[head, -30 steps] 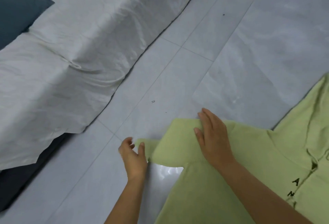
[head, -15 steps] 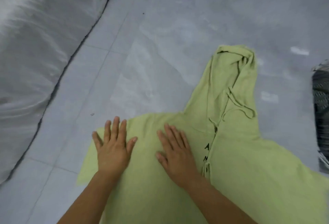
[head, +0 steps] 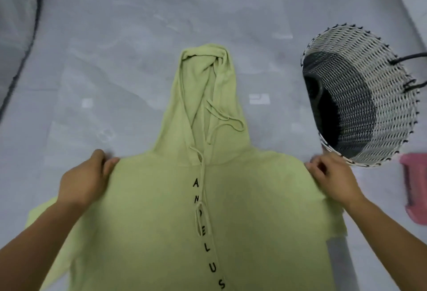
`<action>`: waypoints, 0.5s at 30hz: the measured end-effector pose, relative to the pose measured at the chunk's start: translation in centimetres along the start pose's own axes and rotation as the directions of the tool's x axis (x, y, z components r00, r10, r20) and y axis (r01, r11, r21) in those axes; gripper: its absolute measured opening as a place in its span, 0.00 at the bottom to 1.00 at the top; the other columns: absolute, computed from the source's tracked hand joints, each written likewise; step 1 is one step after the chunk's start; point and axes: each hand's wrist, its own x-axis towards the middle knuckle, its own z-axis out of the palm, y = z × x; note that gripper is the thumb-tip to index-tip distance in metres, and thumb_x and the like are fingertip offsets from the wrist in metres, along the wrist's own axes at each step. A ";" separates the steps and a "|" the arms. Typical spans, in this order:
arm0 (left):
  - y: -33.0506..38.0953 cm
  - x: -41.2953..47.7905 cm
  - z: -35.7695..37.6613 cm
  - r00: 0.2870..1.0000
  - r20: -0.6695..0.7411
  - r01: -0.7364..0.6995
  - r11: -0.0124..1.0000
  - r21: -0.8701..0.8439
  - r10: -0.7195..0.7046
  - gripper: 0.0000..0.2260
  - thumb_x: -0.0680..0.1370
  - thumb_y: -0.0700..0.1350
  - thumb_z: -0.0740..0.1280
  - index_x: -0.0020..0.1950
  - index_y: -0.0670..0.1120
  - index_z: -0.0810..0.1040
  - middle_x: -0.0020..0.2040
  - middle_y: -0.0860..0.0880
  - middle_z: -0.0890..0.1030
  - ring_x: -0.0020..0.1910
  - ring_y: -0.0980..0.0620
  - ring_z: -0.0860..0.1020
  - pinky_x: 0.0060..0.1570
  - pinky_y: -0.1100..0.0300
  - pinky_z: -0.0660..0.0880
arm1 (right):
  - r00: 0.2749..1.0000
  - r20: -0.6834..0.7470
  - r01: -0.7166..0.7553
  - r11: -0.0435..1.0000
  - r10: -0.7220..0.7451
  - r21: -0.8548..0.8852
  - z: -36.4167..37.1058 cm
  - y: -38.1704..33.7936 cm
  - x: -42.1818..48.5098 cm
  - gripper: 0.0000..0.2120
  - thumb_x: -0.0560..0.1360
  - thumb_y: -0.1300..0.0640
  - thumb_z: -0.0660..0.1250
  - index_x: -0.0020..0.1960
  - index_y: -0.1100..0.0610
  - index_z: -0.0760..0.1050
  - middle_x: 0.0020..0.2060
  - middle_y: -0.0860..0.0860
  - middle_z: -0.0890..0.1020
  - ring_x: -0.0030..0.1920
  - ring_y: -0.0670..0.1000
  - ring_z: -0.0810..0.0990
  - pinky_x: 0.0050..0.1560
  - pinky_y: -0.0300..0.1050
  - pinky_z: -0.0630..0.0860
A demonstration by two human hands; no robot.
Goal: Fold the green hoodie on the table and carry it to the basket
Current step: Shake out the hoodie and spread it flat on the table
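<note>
The green hoodie (head: 242, 209) lies flat, front up, on the grey surface, its hood pointing away from me and black letters running down its middle. My left hand (head: 80, 179) grips the hoodie's left shoulder with curled fingers. My right hand (head: 332, 179) pinches the right shoulder edge. A woven black-and-white basket (head: 369, 110) stands at the right, just beyond my right hand, its opening facing me.
A pink object (head: 416, 189) lies at the right edge below the basket. A grey draped cover (head: 16, 24) fills the far left. Bare grey surface (head: 115, 59) stretches beyond the hood.
The view swung right from the sleeve to the whole hoodie and the basket. My hands went from pressing flat on the chest to gripping both shoulders.
</note>
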 end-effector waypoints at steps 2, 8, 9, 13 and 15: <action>-0.4 0.0 -0.1 0.999 -0.026 0.030 0.999 0.028 -0.030 0.16 0.78 0.56 0.56 0.42 0.44 0.65 0.30 0.43 0.74 0.34 0.39 0.75 0.35 0.52 0.67 | 0.999 0.035 -0.004 0.998 0.002 0.065 -0.3 0.6 -0.4 0.11 0.75 0.50 0.64 0.34 0.48 0.70 0.39 0.52 0.75 0.43 0.54 0.73 0.44 0.45 0.67; -1.8 -0.1 1.1 0.996 -0.019 0.084 0.993 -0.078 -0.085 0.20 0.75 0.67 0.51 0.43 0.51 0.64 0.33 0.42 0.77 0.34 0.38 0.77 0.38 0.46 0.75 | 0.967 0.222 -0.179 0.950 0.122 0.257 -2.3 4.4 -2.3 0.12 0.76 0.49 0.62 0.37 0.54 0.71 0.34 0.51 0.77 0.36 0.52 0.74 0.37 0.45 0.68; -2.7 0.0 1.3 0.996 -0.005 0.087 0.994 -0.060 -0.088 0.22 0.72 0.70 0.48 0.42 0.52 0.64 0.32 0.43 0.76 0.32 0.39 0.77 0.37 0.46 0.76 | 0.966 0.232 -0.166 0.963 0.116 0.210 -2.1 5.1 -2.6 0.14 0.76 0.49 0.63 0.36 0.56 0.70 0.32 0.51 0.77 0.35 0.53 0.74 0.36 0.46 0.68; -2.8 -0.1 0.9 0.979 -0.107 0.162 0.983 -0.086 -0.171 0.22 0.74 0.64 0.58 0.44 0.44 0.70 0.35 0.36 0.75 0.36 0.35 0.76 0.39 0.43 0.74 | 0.984 -0.127 -0.094 0.965 0.128 0.244 -1.5 5.4 -2.0 0.09 0.76 0.56 0.63 0.38 0.58 0.70 0.37 0.54 0.75 0.40 0.55 0.72 0.40 0.47 0.66; 0.6 -1.0 0.6 0.980 -0.176 0.097 0.995 0.018 -0.093 0.15 0.75 0.49 0.62 0.53 0.37 0.72 0.46 0.30 0.75 0.44 0.31 0.73 0.43 0.41 0.72 | 0.946 -0.205 -0.158 0.908 0.252 0.388 -1.4 5.4 -2.5 0.12 0.76 0.54 0.61 0.38 0.60 0.70 0.37 0.56 0.73 0.40 0.55 0.70 0.40 0.45 0.66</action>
